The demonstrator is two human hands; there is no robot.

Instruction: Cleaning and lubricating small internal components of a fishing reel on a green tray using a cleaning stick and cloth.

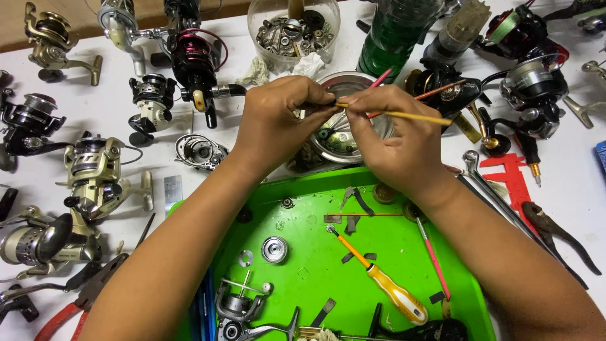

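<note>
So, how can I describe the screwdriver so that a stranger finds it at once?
Look at the green tray under both forearms. Near its middle lies the screwdriver, pointing up-left. Its yellow and white handle with an orange shaft sets it apart from the thin pink brush beside it.

Green tray [315, 265] at 6 o'clock, holding a yellow-handled screwdriver [379, 279], a small silver spool [274, 249], a washer [245, 257] and a stripped reel body [240, 309]. Gold-grey spinning reels [95, 173] at 9 o'clock; black and red reel [192, 60] at 11. Clear tub of metal parts [293, 31] at 12, green bottle [394, 31] just right of it. Red plastic caliper [514, 180] and dark pliers [558, 237] at 3 o'clock. Red-handled pliers [63, 312] at 8 o'clock. White tabletop [568, 183] underneath.
</note>
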